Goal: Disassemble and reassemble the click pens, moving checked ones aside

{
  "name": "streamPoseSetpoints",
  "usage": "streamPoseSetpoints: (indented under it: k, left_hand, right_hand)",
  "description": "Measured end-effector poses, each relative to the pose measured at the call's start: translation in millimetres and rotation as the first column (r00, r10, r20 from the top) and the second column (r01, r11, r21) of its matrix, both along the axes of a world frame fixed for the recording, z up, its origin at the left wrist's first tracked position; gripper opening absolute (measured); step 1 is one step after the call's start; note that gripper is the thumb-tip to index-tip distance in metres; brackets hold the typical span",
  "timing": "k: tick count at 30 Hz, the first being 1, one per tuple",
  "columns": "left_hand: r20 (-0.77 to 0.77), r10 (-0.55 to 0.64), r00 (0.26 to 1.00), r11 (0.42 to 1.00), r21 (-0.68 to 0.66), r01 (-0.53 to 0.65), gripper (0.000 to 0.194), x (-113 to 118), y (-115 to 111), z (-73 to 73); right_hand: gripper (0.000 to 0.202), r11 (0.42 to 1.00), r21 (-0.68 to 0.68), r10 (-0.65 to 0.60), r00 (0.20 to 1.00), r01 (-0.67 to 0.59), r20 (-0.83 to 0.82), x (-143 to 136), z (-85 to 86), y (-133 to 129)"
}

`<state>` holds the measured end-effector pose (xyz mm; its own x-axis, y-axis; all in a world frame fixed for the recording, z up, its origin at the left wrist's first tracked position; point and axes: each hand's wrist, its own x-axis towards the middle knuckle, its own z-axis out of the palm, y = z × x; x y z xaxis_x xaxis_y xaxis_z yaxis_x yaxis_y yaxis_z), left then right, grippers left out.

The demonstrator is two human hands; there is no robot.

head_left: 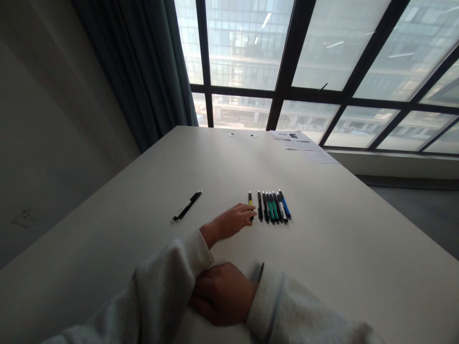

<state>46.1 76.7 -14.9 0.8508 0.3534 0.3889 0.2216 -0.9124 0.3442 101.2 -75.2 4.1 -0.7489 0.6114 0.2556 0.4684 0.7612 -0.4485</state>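
My left hand (pixel 232 221) reaches over the white table with its fingers closed around the lower part of a black pen with a yellow band (pixel 250 200). Just right of it lies a row of several pens, among them a black pen (pixel 260 206), a green pen (pixel 274 210) and a blue pen (pixel 286 206). Nearer to me, my right hand (pixel 225 292) is curled against my left sleeve (pixel 179 267). Its fingertips are hidden in shadow, so what they hold, if anything, does not show. A thin dark object (pixel 261 272) shows at my right cuff.
Two dark pens (pixel 188 205) lie slanted together on the left of the white table (pixel 322 239). Printed papers (pixel 304 145) lie at its far right corner, and two small white round pieces (pixel 253 136) near its far edge. Windows and a dark curtain (pixel 150 71) stand behind.
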Motion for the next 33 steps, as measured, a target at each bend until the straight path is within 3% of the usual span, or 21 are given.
streamPoseSetpoints:
  k: [6, 18, 33]
  left_hand:
    - [0.027, 0.004, 1.0, 0.998, -0.055, -0.002, 0.033, 0, -3, 1.9]
    - [0.112, 0.067, 0.991, 0.99, -0.131, -0.052, 0.033, 2, 0, -7.5]
    - [0.13, 0.037, 0.991, 0.997, -0.07, -0.028, 0.022, 3, 1, -9.1]
  right_hand:
    - [0.022, 1.0, -0.011, -0.002, 1.0, 0.002, 0.013, 0, 1.8, 0]
    - [0.02, 0.999, -0.032, 0.006, 1.0, -0.006, -0.005, -1, 1.9, 1]
    - [0.02, 1.0, -0.009, 0.013, 1.0, -0.013, -0.001, -1, -0.2, 1]
